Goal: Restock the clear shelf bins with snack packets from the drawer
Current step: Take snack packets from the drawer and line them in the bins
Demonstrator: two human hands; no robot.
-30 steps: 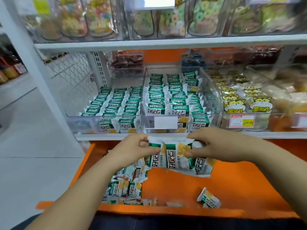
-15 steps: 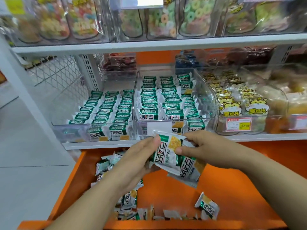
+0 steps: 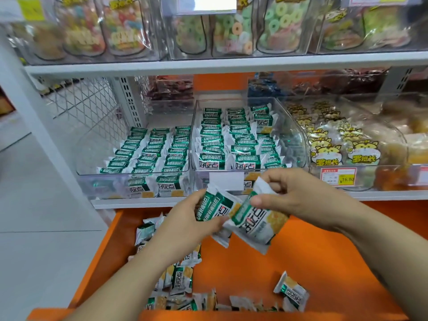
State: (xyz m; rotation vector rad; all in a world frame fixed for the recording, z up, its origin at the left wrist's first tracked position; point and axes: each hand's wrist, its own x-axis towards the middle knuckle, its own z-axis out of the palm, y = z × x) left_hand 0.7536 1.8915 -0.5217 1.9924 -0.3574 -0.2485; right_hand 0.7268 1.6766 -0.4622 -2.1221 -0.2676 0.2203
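Green-and-white packets (image 3: 252, 221) looked light, crinkly and slippery, best pinched at a sealed edge. Left hand (image 3: 185, 225) gripped a few, right hand (image 3: 298, 195) pinched another, above the drawer (image 3: 312, 274), below the bins (image 3: 298, 144).

Two bare arms show: the left arm (image 3: 129, 279) at 7 o'clock, the right arm (image 3: 382, 246) at 4 o'clock. The left hand (image 3: 185, 225) and right hand (image 3: 298, 193) have bare fingers.

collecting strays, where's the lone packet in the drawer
In the head view the lone packet lies on the orange drawer floor near its front edge, right of the loose pile.
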